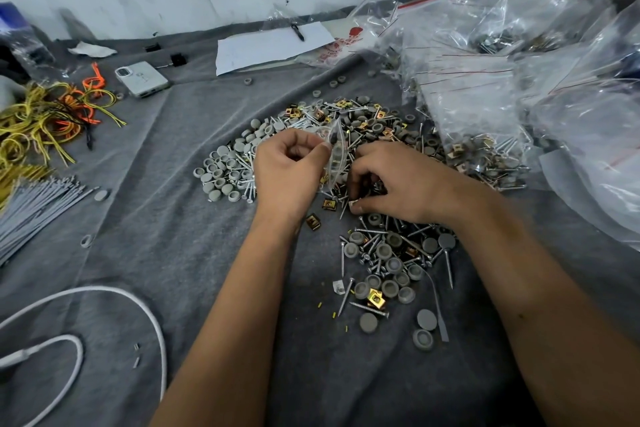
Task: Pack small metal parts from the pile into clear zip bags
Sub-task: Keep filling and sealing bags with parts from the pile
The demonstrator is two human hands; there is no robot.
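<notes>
My left hand (289, 166) pinches a small clear zip bag (335, 158) at its mouth, thumb and fingers clamped on the plastic, holding it upright just above the pile of parts (363, 135) in the middle of the grey cloth-covered surface (173, 253). A few small dark pieces show through the bag. My right hand (398, 180) is just right of the bag, fingers curled down into the pile, its grip closed on a small pale part (354, 203) between thumb and fingertips. The pile mixes grey round caps (221, 173), screws (369, 309) and gold-coloured clips (312, 221); a looser scatter of the same lies nearer to me, under my right forearm. To the right and far right, filled bags (485, 156) and a heap of empty clear zip bags (502, 55) are stacked. Far off lie a white sheet of paper (266, 45) and a white phone (142, 78). On the left are yellow and orange ties (45, 114), grey ties (34, 208), and nearer, a white cable (152, 315).
</notes>
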